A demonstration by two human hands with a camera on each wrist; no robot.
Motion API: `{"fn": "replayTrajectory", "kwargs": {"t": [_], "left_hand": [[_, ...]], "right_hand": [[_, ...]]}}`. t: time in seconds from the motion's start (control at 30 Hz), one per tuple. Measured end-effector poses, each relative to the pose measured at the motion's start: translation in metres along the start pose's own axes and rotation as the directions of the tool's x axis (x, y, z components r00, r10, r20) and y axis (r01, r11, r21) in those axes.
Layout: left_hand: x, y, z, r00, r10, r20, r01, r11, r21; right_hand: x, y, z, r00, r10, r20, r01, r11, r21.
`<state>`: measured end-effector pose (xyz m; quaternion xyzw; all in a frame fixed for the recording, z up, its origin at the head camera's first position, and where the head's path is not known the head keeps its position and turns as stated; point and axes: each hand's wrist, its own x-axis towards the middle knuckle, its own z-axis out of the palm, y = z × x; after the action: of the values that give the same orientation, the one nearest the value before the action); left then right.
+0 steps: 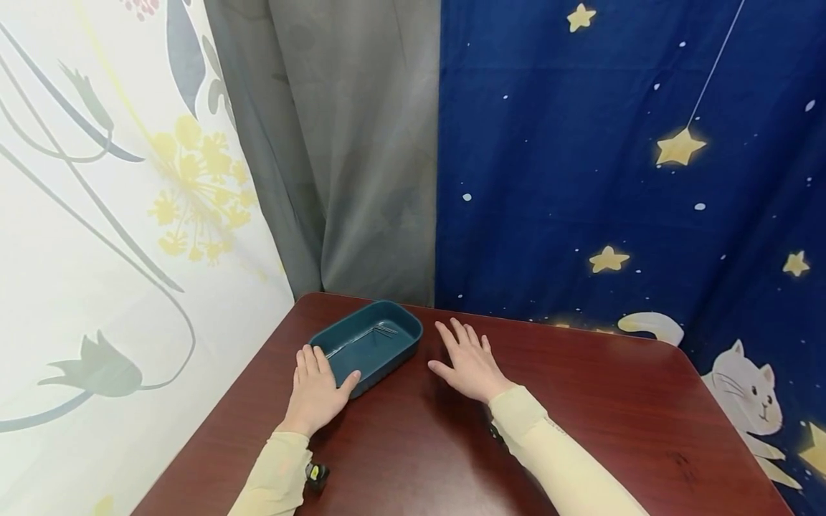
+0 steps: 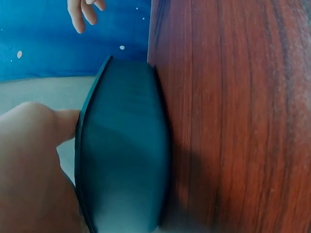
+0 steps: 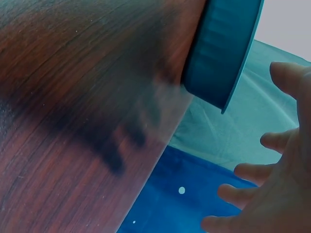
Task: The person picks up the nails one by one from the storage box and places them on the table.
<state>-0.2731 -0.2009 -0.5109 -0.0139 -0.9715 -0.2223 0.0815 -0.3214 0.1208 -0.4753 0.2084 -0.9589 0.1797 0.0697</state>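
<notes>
A dark teal plastic tray [image 1: 361, 365], oblong with raised walls, sits toward the back left of the table. My left hand [image 1: 316, 394] rests at its near left end, fingers straight over the rim and thumb spread along the near side. In the left wrist view the thumb [image 2: 67, 124] meets the rim of the tray [image 2: 121, 141]. Several thin, shiny metallic pieces [image 1: 385, 330] lie inside near the far right end. Right of the tray, my right hand [image 1: 474, 365] hovers over the table with fingers spread, holding nothing. The right wrist view shows that hand [image 3: 272, 189] apart from the tray [image 3: 221, 53].
The dark red wooden table [image 1: 581, 401] has rounded back corners. Behind it hang a grey curtain [image 1: 381, 158] and a blue star-patterned curtain [image 1: 548, 158]. A white floral curtain [image 1: 129, 287] borders the left side.
</notes>
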Motion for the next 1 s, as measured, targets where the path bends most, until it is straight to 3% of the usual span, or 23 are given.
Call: {"fn": "replayTrajectory", "kwargs": {"t": [0.6,1.0], "left_hand": [[-0.007,0.013,0.008,0.976,0.202,0.082,-0.197,0.978,-0.064],[-0.001,0.019,0.015,0.953,0.270,0.136,-0.263,0.962,-0.071]], "right_hand": [[-0.010,0.017,0.004,1.000,0.022,0.017,-0.023,1.000,0.010],[-0.018,0.037,0.002,0.997,0.074,0.003,-0.074,0.997,0.023]]}}
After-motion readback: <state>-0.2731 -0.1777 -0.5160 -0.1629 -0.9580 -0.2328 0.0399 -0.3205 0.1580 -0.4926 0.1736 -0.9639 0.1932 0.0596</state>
